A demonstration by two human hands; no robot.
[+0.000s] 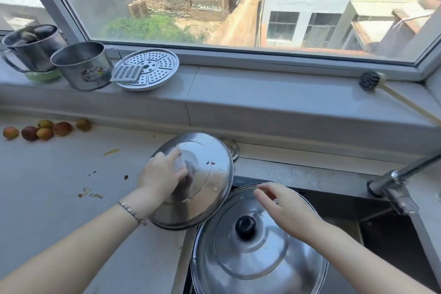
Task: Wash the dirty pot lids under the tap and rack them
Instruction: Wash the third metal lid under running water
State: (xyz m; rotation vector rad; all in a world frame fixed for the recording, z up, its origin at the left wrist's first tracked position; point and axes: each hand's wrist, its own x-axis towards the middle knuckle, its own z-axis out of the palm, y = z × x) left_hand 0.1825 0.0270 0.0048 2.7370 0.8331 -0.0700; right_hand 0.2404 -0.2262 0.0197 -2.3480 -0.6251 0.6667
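Steel lid (pixel 210 174) has its knob (pixel 180 163) mostly hidden by the gripping left hand (pixel 162 174).

Bright window daylight, wide-angle edge distortion

2 forearms show, bare as far as the picture's lower edge. Just behind the left hand (pixel 162 174), the wrist wears a thin bracelet (pixel 131 212) — silvery, made of small flat links in 1 row. The right hand (pixel 288 212) and its wrist are bare.
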